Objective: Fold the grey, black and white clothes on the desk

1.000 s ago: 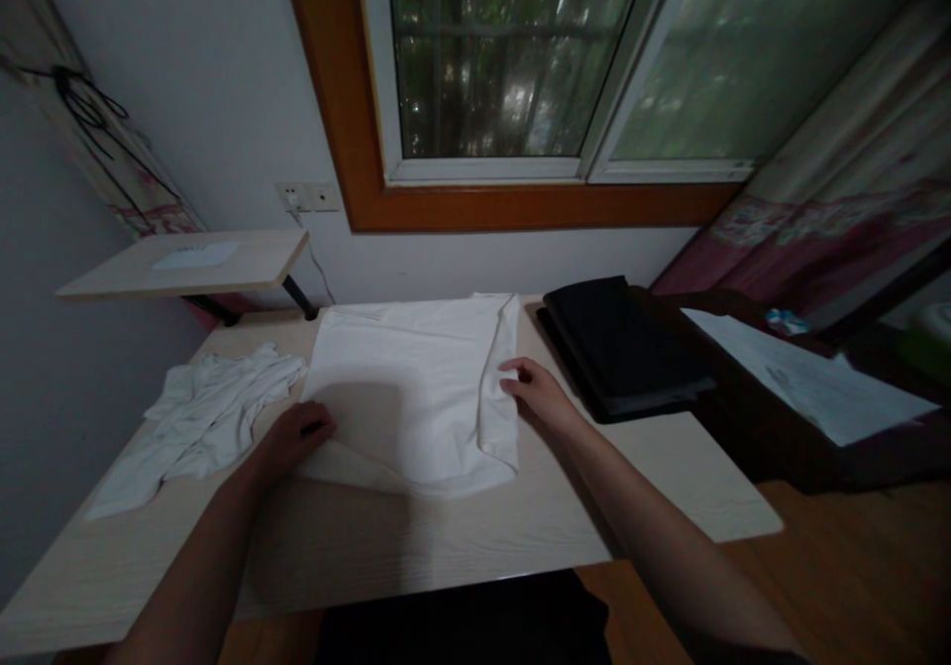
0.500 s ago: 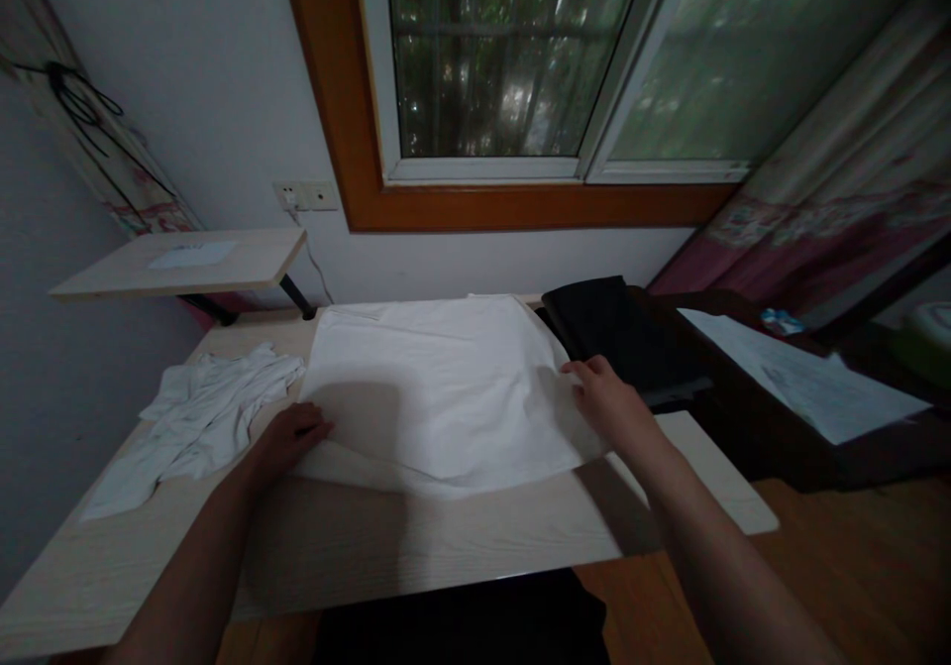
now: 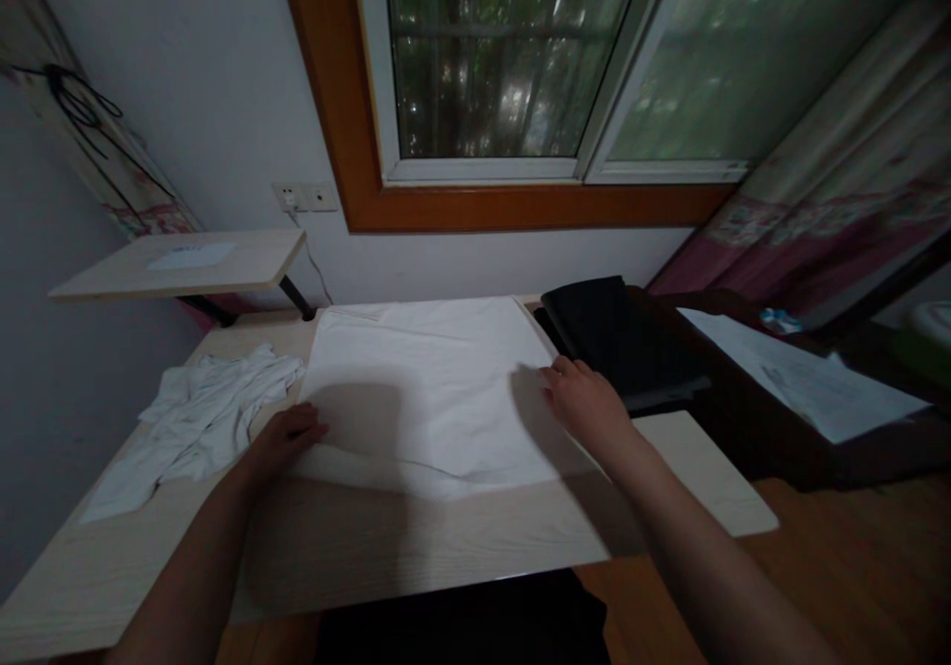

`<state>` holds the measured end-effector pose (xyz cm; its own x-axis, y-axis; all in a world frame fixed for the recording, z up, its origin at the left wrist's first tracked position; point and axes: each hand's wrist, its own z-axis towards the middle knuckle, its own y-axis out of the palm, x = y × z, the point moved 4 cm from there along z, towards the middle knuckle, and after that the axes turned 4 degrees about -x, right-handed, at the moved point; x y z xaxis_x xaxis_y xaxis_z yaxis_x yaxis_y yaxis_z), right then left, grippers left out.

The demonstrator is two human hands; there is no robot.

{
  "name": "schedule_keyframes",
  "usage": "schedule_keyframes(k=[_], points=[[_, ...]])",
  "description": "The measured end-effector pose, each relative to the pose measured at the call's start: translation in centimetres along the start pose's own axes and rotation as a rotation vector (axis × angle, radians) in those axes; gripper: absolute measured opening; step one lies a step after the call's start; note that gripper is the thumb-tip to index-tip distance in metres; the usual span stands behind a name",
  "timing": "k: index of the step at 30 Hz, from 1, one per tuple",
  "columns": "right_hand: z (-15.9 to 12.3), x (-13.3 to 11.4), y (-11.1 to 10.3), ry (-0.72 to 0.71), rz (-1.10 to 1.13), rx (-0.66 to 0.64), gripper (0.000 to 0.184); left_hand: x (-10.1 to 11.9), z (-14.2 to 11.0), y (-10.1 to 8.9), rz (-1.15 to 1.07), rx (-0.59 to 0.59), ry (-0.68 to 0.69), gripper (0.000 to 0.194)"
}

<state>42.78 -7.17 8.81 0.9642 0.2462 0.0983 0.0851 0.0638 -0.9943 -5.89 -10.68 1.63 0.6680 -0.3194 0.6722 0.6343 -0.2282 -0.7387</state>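
Observation:
A large white cloth (image 3: 438, 378) lies folded into a broad, nearly flat panel on the wooden table, with a soft loose fold along its front edge. At its left front edge rests my left hand (image 3: 288, 431), fingers curled closed on the fabric. My right hand (image 3: 583, 392) is at the right edge, its fingers bent together over the cloth's border; the exact grip is partly hidden. Left of the panel, apart from it, a crumpled white garment (image 3: 212, 412) lies on the table.
A small raised shelf (image 3: 260, 254) with a paper sheet stands at the back left. Black folded fabric (image 3: 624, 333) lies right of the cloth. Farther right, papers (image 3: 802, 373) rest on a dark surface. The table (image 3: 349, 556) ends just before my body; a window rises behind.
My right hand has moved left and slightly inward, and the cloth's bulging right edge is now straighter, with fewer wrinkles. My left hand has hardly moved.

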Motion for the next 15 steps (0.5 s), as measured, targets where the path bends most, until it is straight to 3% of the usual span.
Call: schedule_keyframes(k=[6, 15], points=[[2.5, -1.2, 4.0, -0.1, 0.117, 0.02, 0.034, 0.8, 0.1, -0.1, -0.018, 0.003, -0.016, 0.051], [1.6, 0.8, 7.2, -0.096, 0.094, 0.131, 0.041, -0.7, -1.2, -0.8, -0.17, 0.016, -0.166, 0.046]])
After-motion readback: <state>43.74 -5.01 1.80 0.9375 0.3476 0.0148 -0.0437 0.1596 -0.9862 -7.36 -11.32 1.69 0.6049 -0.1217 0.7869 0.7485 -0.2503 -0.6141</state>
